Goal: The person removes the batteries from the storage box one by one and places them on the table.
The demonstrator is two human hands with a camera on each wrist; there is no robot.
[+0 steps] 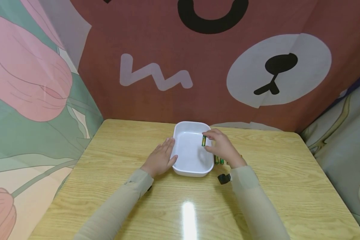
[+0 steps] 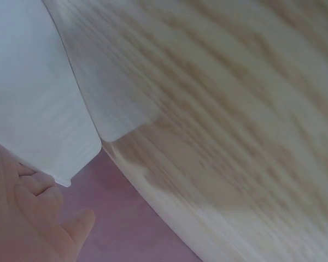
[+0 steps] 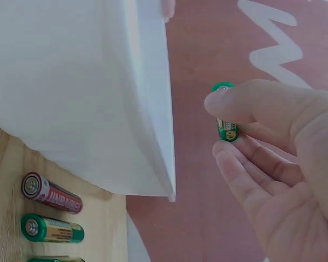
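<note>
A white rectangular tub (image 1: 192, 156) stands on the wooden table. My left hand (image 1: 160, 157) rests along its left rim, fingers fairly straight; the left wrist view shows fingers (image 2: 46, 199) at the tub's edge. Over the tub's right side my right hand (image 1: 223, 146) pinches a green and gold battery (image 1: 204, 140) between thumb and fingers. In the right wrist view that battery (image 3: 227, 123) is held apart from the tub wall. Beside the tub on the right lie several batteries, among them a red one (image 3: 52, 192) and a green one (image 3: 52, 228); my right arm partly hides them in the head view.
The wooden table (image 1: 123, 140) runs back to a reddish-brown cloth (image 1: 156, 106) with a cartoon face. Floral cloth (image 1: 33, 133) hangs at the left. A small black object (image 1: 224, 179) sits under the right wrist. Light glares on the tabletop in front.
</note>
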